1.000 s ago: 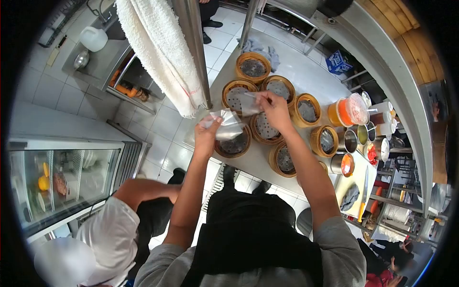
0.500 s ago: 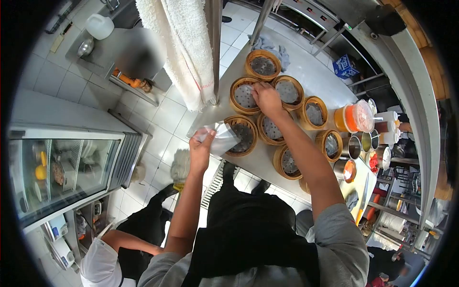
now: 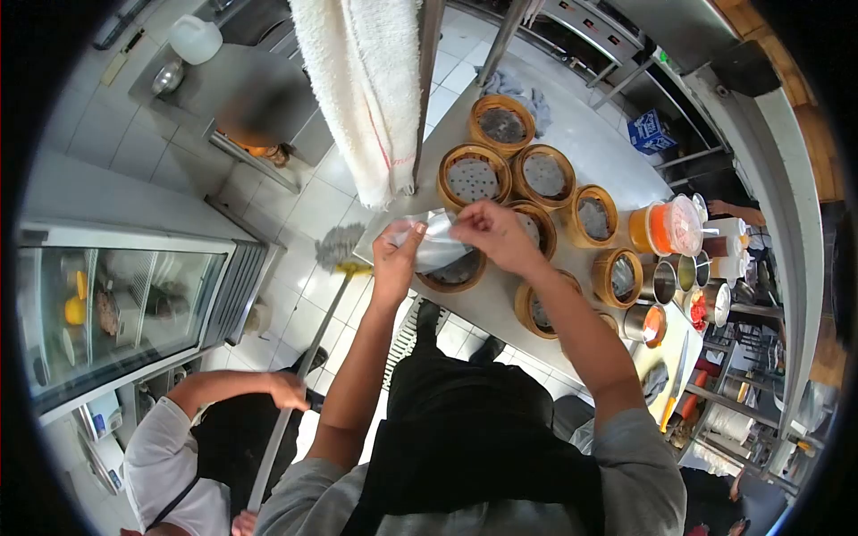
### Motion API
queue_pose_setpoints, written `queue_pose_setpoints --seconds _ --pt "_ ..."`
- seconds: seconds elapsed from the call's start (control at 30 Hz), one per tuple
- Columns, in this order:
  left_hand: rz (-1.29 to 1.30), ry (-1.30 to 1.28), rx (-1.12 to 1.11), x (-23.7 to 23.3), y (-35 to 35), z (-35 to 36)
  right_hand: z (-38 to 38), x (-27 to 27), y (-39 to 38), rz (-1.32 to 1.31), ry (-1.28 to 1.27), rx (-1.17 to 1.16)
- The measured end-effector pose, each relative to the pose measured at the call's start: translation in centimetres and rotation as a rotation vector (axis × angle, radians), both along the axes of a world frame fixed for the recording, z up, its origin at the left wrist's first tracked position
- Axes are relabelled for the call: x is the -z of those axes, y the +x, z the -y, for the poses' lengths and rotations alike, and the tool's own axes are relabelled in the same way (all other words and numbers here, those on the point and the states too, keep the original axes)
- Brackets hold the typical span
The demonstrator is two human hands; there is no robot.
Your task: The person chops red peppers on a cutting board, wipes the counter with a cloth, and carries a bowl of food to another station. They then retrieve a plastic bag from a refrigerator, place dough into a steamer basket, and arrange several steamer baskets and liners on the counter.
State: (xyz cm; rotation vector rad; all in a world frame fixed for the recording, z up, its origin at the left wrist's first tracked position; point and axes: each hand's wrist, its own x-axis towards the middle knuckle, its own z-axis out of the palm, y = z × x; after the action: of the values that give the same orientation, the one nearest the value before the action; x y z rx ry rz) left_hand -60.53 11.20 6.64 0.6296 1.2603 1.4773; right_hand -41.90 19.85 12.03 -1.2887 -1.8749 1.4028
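My left hand grips a stack of thin translucent liner sheets above the near end of a steel table. My right hand pinches the same stack from the right, fingers closed on a sheet. Several round bamboo steamer baskets sit on the table: one right under the sheets, one with a dotted liner behind it, others further back and to the right.
Steel cups and sauce tubs crowd the table's right end, with a knife on a board. A white towel hangs over a post. A co-worker at lower left holds a mop. A glass-door fridge stands left.
My right hand has come back from the far dotted basket to the sheets held in my left hand. The co-worker has straightened and now holds a mop.
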Motion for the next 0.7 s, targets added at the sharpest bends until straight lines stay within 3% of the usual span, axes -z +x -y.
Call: queue_pose_setpoints --seconds 0.07,0.3,0.37,0.47,0.57,0.63,0.7 --pt "0.014 -0.003 0.021 -0.3 0.4 -0.4 0.2 0.7 0.1 -0.062 -0.159 -0.074" --pt "0.187 -0.001 0.111 -0.5 0.6 -1.2 -1.1 0.1 1.1 -0.116 -0.153 0.02" --pt "0.154 -0.069 0.119 -0.2 0.1 -1.3 -2.5 -0.1 1.6 -0.002 -0.003 0.018" --pt "0.097 -0.048 0.072 0.4 -0.3 -1.5 -7.2 0.0 2.9 -0.083 0.035 0.146" --pt "-0.046 -0.073 0.05 0.0 -1.0 -1.2 -14.8 3.6 4.4 -0.098 0.151 0.28" --pt "-0.006 -0.051 0.049 0.1 -1.2 -0.6 -18.6 4.8 4.0 -0.109 0.234 0.35" --pt "0.009 -0.108 0.033 -0.2 -1.2 0.2 -20.7 5.0 3.5 0.166 0.358 0.397"
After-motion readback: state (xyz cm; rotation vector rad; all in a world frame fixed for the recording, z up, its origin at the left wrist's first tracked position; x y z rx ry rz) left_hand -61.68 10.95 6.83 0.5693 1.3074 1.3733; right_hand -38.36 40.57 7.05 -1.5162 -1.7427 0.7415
